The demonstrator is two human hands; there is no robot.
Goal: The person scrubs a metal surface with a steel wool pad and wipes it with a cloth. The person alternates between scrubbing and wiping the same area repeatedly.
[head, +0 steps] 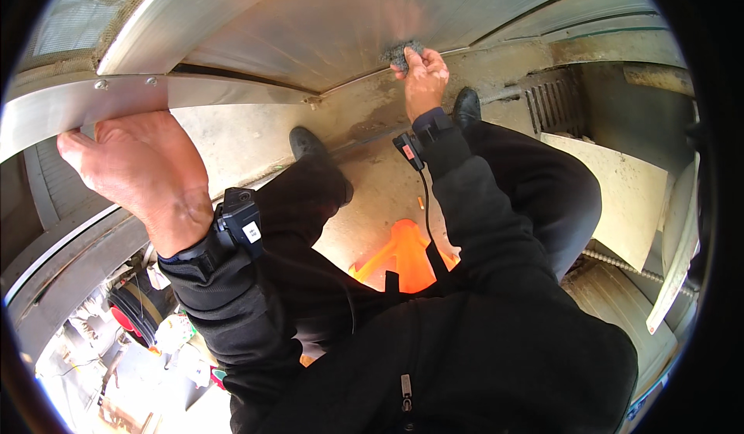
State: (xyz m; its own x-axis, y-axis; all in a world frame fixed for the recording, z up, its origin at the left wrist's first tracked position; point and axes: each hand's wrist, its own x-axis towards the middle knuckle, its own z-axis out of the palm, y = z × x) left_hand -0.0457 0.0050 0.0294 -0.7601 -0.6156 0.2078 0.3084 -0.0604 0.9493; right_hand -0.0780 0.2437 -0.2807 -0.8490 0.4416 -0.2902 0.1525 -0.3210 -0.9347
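My right hand (426, 82) pinches a grey steel wool pad (401, 55) against the lower part of a brushed-metal door panel (325, 33). The pad is close to the panel's bottom edge, and the panel shows a blurred reflection. On the left, my left hand (145, 161) grips the metal door's edge rail (128, 92), which has two screws in it. Its fingertips are hidden behind the rail, while the thumb shows at the near side. Each of my wrists carries a strapped black device.
Under me is an orange plastic stool (407, 254). A slotted drain grate (555, 108) and a leaning pale board (610, 193) are on the right. Outside the sill at lower left lie a black wheel with a red hub (131, 315) and clutter. A wire-mesh screen (75, 21) fills the upper left.
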